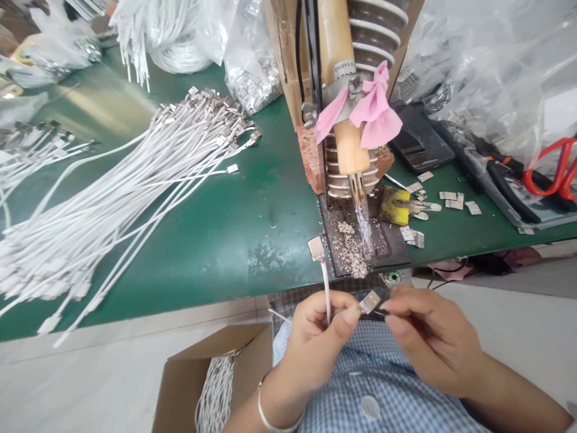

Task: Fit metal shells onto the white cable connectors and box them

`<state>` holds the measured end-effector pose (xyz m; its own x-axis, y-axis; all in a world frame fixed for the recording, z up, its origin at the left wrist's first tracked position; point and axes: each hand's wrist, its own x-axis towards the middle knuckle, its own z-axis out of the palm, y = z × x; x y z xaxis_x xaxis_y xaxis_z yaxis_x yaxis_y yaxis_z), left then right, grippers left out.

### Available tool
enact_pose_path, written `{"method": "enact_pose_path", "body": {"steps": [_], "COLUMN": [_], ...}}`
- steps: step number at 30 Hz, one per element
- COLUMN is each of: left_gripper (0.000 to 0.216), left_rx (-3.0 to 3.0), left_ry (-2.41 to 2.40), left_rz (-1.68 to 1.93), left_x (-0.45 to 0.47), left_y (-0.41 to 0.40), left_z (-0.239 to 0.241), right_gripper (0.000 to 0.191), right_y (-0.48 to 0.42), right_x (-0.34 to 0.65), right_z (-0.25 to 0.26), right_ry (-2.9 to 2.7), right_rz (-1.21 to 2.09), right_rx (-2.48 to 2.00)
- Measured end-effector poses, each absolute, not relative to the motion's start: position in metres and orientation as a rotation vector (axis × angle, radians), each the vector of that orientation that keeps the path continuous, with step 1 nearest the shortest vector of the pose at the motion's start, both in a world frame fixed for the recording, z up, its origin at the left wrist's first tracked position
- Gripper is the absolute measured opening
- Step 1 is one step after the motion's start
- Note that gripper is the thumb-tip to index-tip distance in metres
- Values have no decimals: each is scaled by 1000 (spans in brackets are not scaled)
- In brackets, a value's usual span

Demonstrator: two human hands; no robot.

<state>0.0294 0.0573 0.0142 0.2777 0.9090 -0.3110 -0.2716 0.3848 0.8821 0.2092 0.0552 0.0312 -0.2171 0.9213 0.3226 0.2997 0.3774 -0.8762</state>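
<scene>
My left hand (322, 337) is closed on a white USB cable (326, 288), pinching it between thumb and fingers. One metal USB plug (316, 248) stands up above this hand, at the table's front edge. A second USB plug (370, 302) sticks out from the left fingertips, toward my other hand. My right hand (433, 334) is closed in a pinch just right of that plug. A thin dark tip shows at its fingertips, too small to name. Above both hands, a wooden-handled soldering iron (354, 144) points down in its stand.
A large bundle of white USB cables (135, 186) lies on the green table (225, 240) at left. Solder crumbs (354, 252) litter the dark plate under the iron. At right are a yellow sponge (395, 205), loose plugs (453, 200), and red-handled scissors (547, 165). Below stands a cardboard box (180, 379) of cables.
</scene>
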Motion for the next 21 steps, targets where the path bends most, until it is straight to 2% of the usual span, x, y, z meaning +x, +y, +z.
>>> {"method": "enact_pose_path", "body": {"steps": [14,21], "left_gripper": [21,25], "left_rx": [833,792], "left_ry": [947,981], "left_rz": [984,988], "left_x": [39,42], "left_y": [69,72], "left_z": [17,16], "right_gripper": [27,26], "right_y": [66,70], "right_x": [202,202], "right_z": [32,32], "right_ry": [-1603,-1622], "right_rz": [802,738], "right_rx": [-1052,-1085]}}
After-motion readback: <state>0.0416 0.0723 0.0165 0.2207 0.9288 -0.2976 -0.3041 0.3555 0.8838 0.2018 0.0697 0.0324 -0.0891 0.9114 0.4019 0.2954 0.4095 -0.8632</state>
